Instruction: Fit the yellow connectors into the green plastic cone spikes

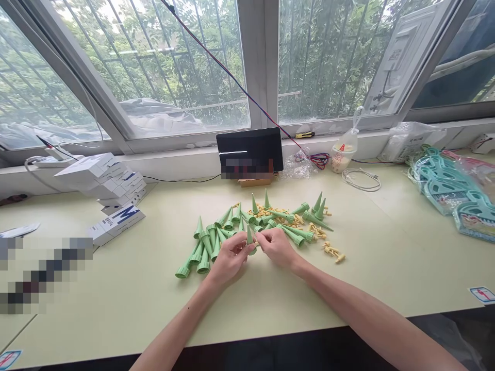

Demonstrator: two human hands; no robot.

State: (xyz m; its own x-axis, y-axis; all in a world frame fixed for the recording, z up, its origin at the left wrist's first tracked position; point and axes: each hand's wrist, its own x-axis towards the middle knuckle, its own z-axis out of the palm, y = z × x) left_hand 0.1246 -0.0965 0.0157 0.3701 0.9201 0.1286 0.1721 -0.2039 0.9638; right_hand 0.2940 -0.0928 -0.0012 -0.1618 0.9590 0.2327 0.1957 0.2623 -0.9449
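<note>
A heap of green plastic cone spikes (216, 237) lies on the pale table (348, 288), mixed with small yellow plastic parts (333, 251). Both my hands meet just in front of the heap. My left hand (230, 257) is closed round one green cone (250, 238), its tip pointing up. My right hand (275, 246) pinches at the same cone from the right, and whether a small yellow part sits between its fingers is hidden. Some cones stand upright at the back of the heap.
A dark tablet (249, 150) leans against the window sill behind the heap. White boxes (110, 185) are stacked at the left. Teal plastic items in bags (450, 190) lie at the right, with a bagged cup (342, 152) and a white cable (361, 179) near them.
</note>
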